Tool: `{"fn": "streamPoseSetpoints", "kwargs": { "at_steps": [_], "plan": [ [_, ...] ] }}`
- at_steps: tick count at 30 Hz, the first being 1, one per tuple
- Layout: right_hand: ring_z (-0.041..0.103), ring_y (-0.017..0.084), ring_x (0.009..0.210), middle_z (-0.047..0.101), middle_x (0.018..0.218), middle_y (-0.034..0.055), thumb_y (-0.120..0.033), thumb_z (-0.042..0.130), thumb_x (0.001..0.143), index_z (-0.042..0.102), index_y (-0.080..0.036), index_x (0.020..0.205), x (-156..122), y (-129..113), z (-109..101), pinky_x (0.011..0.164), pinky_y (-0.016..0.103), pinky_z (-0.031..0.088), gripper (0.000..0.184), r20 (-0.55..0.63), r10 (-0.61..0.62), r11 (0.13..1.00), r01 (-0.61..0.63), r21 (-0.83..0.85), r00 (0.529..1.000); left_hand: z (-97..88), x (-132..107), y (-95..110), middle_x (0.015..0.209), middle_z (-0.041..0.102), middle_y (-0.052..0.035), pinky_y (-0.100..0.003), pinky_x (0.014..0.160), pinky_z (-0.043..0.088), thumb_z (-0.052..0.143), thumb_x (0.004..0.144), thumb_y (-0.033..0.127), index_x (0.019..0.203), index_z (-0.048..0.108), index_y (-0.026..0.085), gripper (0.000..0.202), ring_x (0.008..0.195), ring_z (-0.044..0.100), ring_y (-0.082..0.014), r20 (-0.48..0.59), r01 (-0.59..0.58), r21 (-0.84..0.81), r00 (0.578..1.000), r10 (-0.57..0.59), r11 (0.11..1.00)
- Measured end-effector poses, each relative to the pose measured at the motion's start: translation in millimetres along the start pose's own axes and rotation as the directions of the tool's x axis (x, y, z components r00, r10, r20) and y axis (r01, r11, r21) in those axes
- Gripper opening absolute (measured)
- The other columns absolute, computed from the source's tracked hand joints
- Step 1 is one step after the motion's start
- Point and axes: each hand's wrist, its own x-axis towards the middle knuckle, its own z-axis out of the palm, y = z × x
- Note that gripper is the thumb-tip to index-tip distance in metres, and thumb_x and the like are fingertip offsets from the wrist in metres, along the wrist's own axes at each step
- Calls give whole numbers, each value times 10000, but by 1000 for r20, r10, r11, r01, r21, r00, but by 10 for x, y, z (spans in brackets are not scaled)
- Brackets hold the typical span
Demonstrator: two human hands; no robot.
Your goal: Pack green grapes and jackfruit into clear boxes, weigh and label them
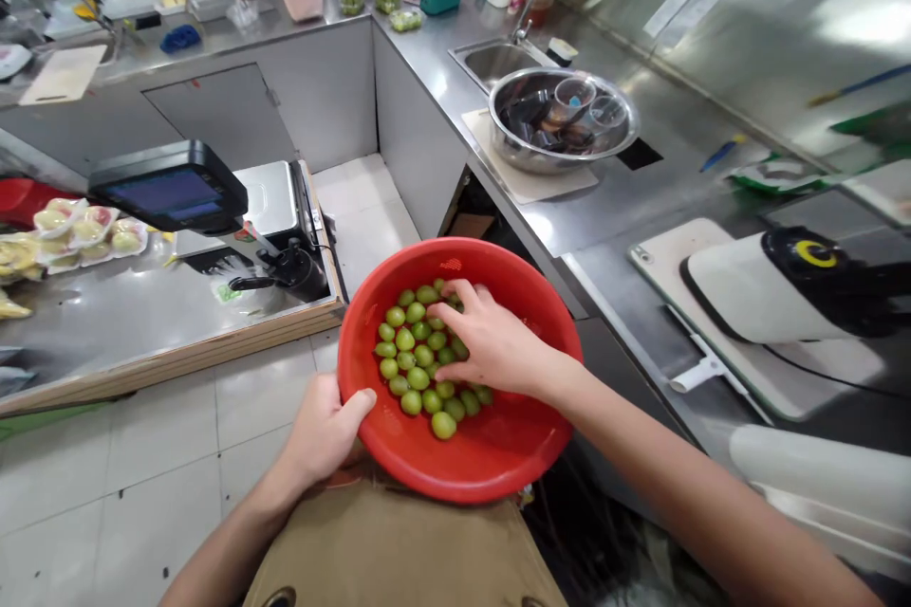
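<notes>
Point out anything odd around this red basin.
A steel bowl piled with cups and dark items sits on the counter beside the sink, not in it. The green fruit all lies inside the red basin, none visibly spilled.

Left hand [320, 432] — low at centre frame, back of the hand uppermost, fingers curled tightly inward. Right hand [491, 341] — higher and further forward, palm down, fingers spread and curved downward. Left forearm [228, 550] — bare, rising from the bottom edge toward the wrist. Right forearm [676, 484] — bare, running diagonally in from the lower right.
</notes>
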Motion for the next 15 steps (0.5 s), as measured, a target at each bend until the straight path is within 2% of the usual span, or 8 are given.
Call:
{"fn": "streamPoseSetpoints", "kwargs": {
  "at_steps": [4, 7, 9, 11, 13, 15],
  "plan": [
    [617, 343, 1144, 536, 1441, 193, -433, 919, 808, 682, -188, 1259, -38, 105, 62, 918, 499, 612, 565, -34, -57, 995, 60, 85, 998, 137, -26, -38, 659, 595, -1, -274, 574, 415, 615, 805, 412, 677, 574, 200, 251, 623, 496, -164, 3, -4, -28, 1000, 4, 1000],
    [613, 334, 1099, 570, 1419, 190, -402, 886, 849, 708, -188, 1223, -115, 107, 121, 887, 494, 589, 466, -65, -56, 995, 61, 78, 996, 248, -86, -21, 651, 535, 13, -278, 566, 365, 593, 830, 394, 667, 509, 203, 265, 626, 440, -146, -4, 26, -9, 1000, -26, 1000],
    [575, 376, 1137, 590, 1408, 201, -386, 875, 859, 733, -179, 1193, -193, 41, 170, 912, 536, 548, 418, -141, -38, 999, 42, 24, 989, 331, -134, 10, 638, 504, 16, -284, 563, 348, 582, 843, 385, 659, 469, 210, 278, 623, 418, -143, -1, 60, 2, 998, -60, 998],
    [523, 406, 1195, 633, 1349, 184, -349, 830, 900, 758, -184, 1127, -289, -62, 237, 963, 561, 490, 290, -258, -52, 999, 52, -6, 965, 416, -175, 41, 651, 518, 11, -288, 575, 360, 573, 861, 375, 673, 468, 211, 270, 628, 423, -145, -15, 65, 13, 998, -65, 998],
    [517, 374, 1162, 689, 1205, 146, -300, 756, 954, 768, -194, 1029, -392, -170, 328, 953, 513, 454, 130, -330, -107, 994, 112, -4, 938, 496, -206, 64, 685, 555, 0, -286, 598, 383, 562, 883, 364, 700, 497, 206, 251, 644, 445, -148, -39, 30, 39, 999, -28, 999],
    [534, 315, 1042, 711, 1065, 114, -254, 700, 985, 764, -196, 979, -492, -252, 433, 867, 445, 432, 86, -345, -128, 990, 140, 10, 930, 563, -231, 80, 683, 554, 0, -278, 602, 383, 562, 887, 365, 697, 496, 206, 257, 640, 444, -143, -55, -1, 77, 998, 5, 997]
  ]
}}
